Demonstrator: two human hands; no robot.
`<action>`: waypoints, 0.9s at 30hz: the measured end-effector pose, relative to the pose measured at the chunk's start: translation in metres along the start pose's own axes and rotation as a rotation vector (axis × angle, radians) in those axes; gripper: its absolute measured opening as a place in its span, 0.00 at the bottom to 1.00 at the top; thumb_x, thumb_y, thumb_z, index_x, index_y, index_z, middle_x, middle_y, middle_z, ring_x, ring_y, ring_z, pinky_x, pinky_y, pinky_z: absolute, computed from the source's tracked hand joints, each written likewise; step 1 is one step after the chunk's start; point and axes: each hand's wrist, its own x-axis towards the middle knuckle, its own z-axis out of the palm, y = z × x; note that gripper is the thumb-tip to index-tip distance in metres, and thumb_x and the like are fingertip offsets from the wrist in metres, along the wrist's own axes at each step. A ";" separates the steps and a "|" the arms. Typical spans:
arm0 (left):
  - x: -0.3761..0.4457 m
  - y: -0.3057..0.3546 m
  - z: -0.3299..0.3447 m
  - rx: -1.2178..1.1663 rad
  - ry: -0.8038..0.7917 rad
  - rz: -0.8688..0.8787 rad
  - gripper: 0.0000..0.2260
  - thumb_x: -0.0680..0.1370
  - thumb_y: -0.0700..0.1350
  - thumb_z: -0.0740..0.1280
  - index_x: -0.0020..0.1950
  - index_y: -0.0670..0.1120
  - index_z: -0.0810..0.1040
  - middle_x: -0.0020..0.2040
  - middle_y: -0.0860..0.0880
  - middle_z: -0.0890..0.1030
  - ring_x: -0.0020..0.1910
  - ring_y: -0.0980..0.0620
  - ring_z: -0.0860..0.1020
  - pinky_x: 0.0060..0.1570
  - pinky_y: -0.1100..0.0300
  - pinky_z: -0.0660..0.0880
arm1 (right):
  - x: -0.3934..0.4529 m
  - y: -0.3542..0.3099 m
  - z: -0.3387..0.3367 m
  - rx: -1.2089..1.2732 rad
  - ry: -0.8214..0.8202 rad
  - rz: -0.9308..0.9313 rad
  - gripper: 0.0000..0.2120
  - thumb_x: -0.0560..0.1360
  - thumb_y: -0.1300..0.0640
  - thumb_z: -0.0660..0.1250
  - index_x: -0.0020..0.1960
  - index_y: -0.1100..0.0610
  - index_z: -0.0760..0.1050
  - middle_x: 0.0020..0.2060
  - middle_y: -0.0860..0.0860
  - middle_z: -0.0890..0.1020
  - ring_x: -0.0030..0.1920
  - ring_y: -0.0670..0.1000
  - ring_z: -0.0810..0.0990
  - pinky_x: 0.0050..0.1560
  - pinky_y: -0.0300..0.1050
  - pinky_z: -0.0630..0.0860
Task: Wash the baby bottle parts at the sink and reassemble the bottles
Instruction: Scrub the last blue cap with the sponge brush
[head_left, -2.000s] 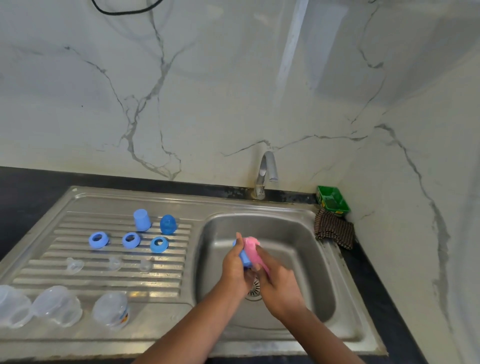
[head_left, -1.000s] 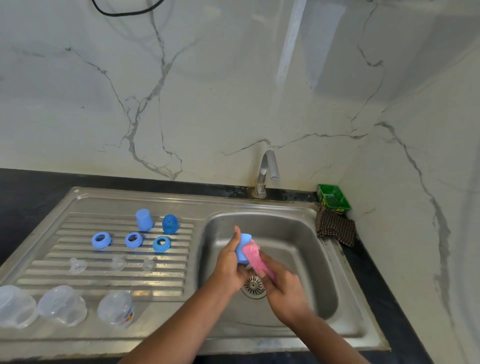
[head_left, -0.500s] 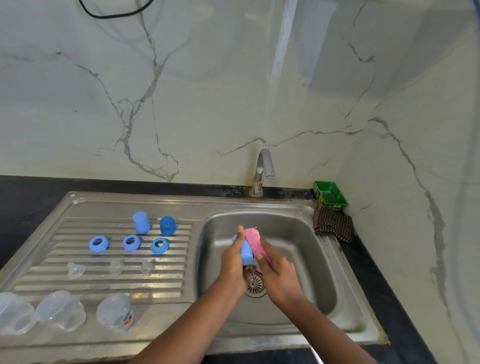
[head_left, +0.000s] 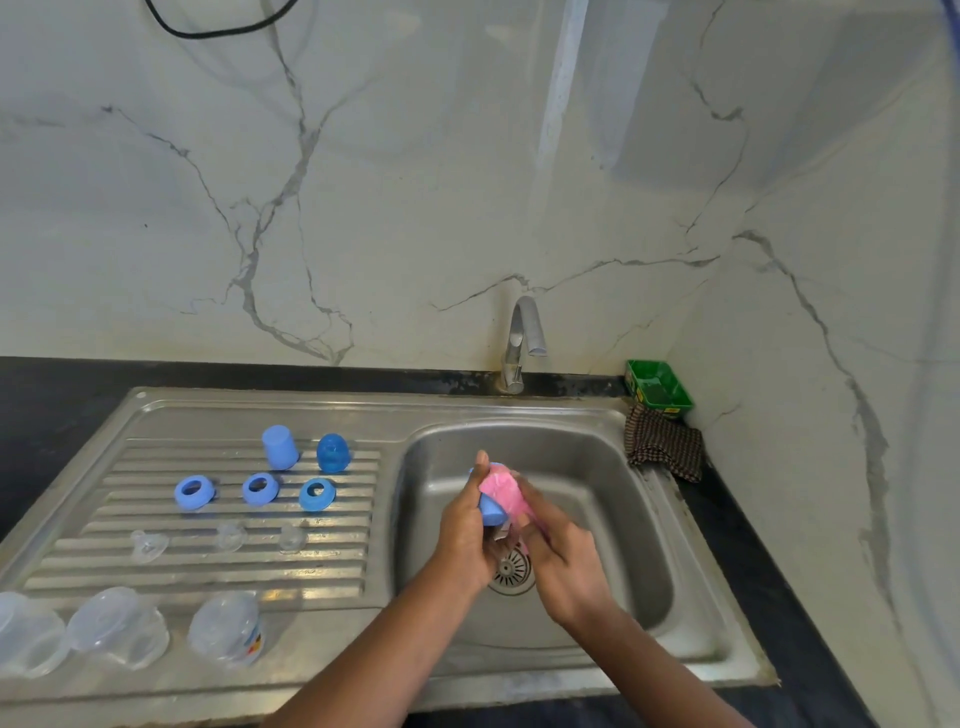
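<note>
Blue cap gripped by left hand, right hand pressing pink cloth.

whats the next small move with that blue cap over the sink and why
Probably turn the blue cap a little in the left hand so the pink sponge in the right hand reaches an unscrubbed side. The sponge covers only the cap's upper part, the grip hides the rest, and no water runs from the tap, so rinsing seems a later step.
</note>
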 end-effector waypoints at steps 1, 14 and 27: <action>0.001 -0.001 0.000 -0.020 -0.004 0.012 0.19 0.68 0.60 0.74 0.48 0.46 0.82 0.40 0.46 0.83 0.36 0.50 0.81 0.41 0.55 0.77 | 0.005 0.000 0.000 0.015 0.005 0.018 0.22 0.80 0.50 0.59 0.68 0.28 0.68 0.53 0.26 0.79 0.55 0.31 0.78 0.50 0.23 0.70; 0.008 0.002 -0.004 -0.212 0.157 0.032 0.21 0.74 0.53 0.73 0.54 0.36 0.78 0.52 0.38 0.81 0.43 0.46 0.81 0.48 0.55 0.81 | 0.005 0.010 0.008 0.091 -0.002 0.259 0.13 0.82 0.51 0.59 0.52 0.35 0.79 0.33 0.40 0.81 0.34 0.39 0.77 0.36 0.29 0.70; 0.005 -0.004 0.006 -0.253 0.391 -0.083 0.18 0.82 0.56 0.64 0.48 0.40 0.78 0.34 0.43 0.81 0.21 0.50 0.78 0.23 0.62 0.77 | 0.001 0.004 0.005 -0.314 -0.045 0.006 0.25 0.82 0.48 0.60 0.76 0.33 0.59 0.49 0.46 0.80 0.46 0.49 0.81 0.44 0.46 0.77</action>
